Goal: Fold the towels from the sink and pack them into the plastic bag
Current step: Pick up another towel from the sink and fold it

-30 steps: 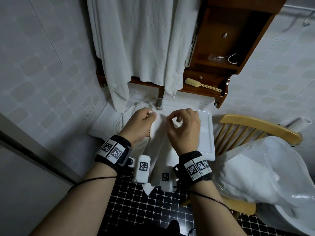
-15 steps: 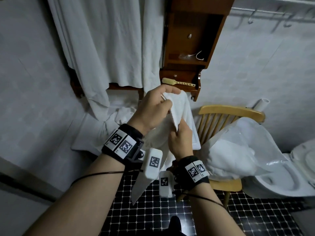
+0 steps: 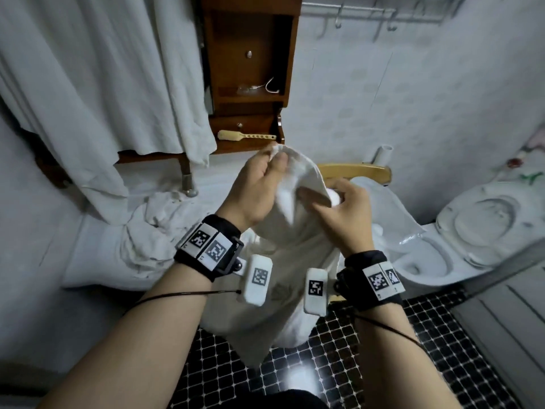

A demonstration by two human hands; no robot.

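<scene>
Before the chair (image 3: 355,171), left hand (image 3: 256,191) and right hand (image 3: 345,214) hold one towel (image 3: 290,262)

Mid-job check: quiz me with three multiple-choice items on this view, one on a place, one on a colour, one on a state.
1. The brush lies: A on the wooden shelf; B in the sink; C on the floor.
2. The held towel is: A blue; B white; C red.
3. That towel: A lies in the plastic bag; B lies flat on the floor; C hangs from the left hand and right hand.

Answers: 1 A, it rests on that shelf. 2 B, the cloth is plain white. 3 C, the left hand pinches its top, the right hand grips its edge, and the rest drapes down.
</scene>
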